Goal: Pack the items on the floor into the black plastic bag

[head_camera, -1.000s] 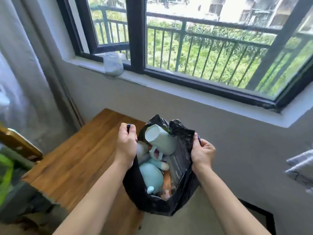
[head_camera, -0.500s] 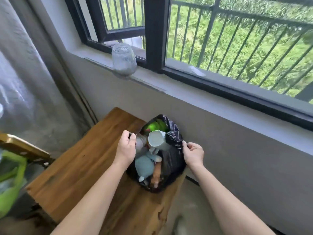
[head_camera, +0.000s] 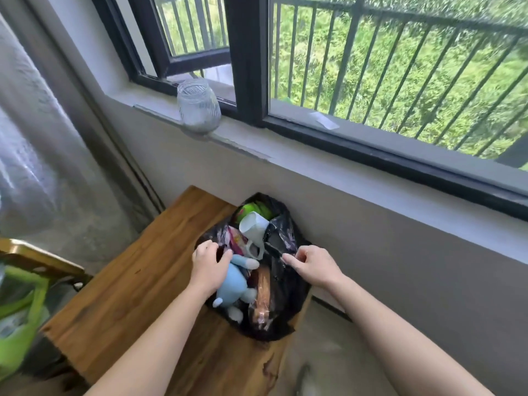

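The black plastic bag (head_camera: 285, 290) rests on a wooden table (head_camera: 137, 284) against the wall under the window. Its mouth gapes and shows a white mug (head_camera: 253, 225), a light blue plush toy (head_camera: 233, 284), a clear-wrapped brown item (head_camera: 261, 292), a pink packet and something green at the back. My left hand (head_camera: 210, 265) lies on the bag's left rim, fingers curled at the plastic beside the plush toy. My right hand (head_camera: 311, 265) hovers at the right rim, forefinger and thumb touching or just off the black plastic.
A glass jar (head_camera: 198, 105) stands on the grey window sill (head_camera: 314, 164) above the bag. A green bag (head_camera: 17, 327) and a gold-edged object (head_camera: 43, 258) sit at the far left. A grey curtain (head_camera: 31, 144) hangs left. Bare floor (head_camera: 323, 358) lies right of the table.
The bag came down from the air onto the table and slumped open. My hands loosened from lifting its handles and now rest at its rim. The view tilted downward.
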Motion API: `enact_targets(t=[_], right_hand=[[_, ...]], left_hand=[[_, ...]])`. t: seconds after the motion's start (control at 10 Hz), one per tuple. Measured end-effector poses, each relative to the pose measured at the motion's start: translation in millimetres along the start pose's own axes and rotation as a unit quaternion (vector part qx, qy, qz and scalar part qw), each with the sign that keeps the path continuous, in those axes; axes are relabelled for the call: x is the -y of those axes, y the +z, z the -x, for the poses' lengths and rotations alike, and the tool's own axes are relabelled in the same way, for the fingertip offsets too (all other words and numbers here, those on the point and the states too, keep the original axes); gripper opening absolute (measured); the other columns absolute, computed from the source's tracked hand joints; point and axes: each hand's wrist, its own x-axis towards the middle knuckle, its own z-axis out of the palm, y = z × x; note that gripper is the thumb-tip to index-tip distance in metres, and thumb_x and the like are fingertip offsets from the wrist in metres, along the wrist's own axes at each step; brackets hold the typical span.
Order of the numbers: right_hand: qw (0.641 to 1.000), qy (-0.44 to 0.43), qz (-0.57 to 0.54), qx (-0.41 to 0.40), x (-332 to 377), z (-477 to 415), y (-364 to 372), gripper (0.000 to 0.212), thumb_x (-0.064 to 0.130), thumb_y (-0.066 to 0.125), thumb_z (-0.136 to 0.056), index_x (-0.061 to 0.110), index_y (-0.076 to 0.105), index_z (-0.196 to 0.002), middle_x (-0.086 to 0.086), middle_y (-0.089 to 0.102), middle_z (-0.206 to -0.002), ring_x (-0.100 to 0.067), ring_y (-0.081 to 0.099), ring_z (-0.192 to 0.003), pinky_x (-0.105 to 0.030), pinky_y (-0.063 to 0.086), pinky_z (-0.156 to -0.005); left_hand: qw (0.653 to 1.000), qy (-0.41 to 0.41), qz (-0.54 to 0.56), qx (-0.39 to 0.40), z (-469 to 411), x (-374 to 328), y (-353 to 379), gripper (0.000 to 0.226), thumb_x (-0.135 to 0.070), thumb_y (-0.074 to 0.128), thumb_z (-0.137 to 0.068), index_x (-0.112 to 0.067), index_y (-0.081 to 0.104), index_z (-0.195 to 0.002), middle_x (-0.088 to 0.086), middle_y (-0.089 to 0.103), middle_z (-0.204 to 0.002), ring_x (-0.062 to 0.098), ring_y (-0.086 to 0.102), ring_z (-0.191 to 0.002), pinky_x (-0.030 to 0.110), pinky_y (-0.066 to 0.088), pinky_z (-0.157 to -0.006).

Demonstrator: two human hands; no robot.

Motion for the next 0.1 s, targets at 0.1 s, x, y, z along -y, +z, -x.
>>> enact_targets(t=[0.1], right_hand=[[0.998,-0.039,0.033,-0.024,9.6,15.4,-31.1,0.049,0.069,0.047,-0.087,0.025,0.066,-0.083,0.008,0.064,-0.084,-0.015,0.064,-0.086,-0.033,0.051,-0.076]], left_hand=[[0.998,-0.034,-0.051,0.009,8.5,14.0,-3.4,0.039,-0.038,0.054,-0.096,-0.004,0.06,-0.114,0.022,0.036,-0.149,0.036,0.027,-0.14,0.043,0.025,-0.114]])
